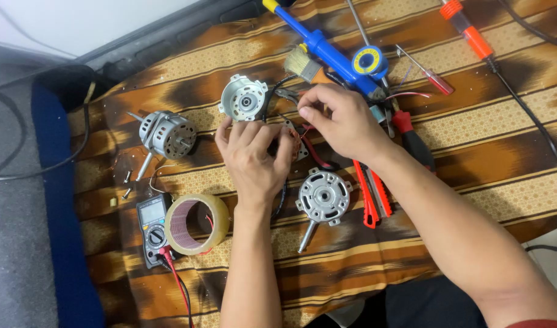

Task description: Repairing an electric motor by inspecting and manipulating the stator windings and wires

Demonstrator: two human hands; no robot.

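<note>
We see the left hand (252, 159) wrapped around a motor winding (292, 143) at frame centre, mostly hidden by fingers. The right hand (341, 120) pinches narrow at its 1 o'clock edge, on thin wires we can't make out. On the brown patterned cloth (473, 146): motor cap (244, 98) at 11 o'clock, another cap with shaft (323, 197) at 5, whole motor (168, 134) at 9, tape roll (197, 223) and multimeter (153, 226) at 7, red cutter (372, 194) at 4, blue solder sucker (327, 51) at 1.
</note>
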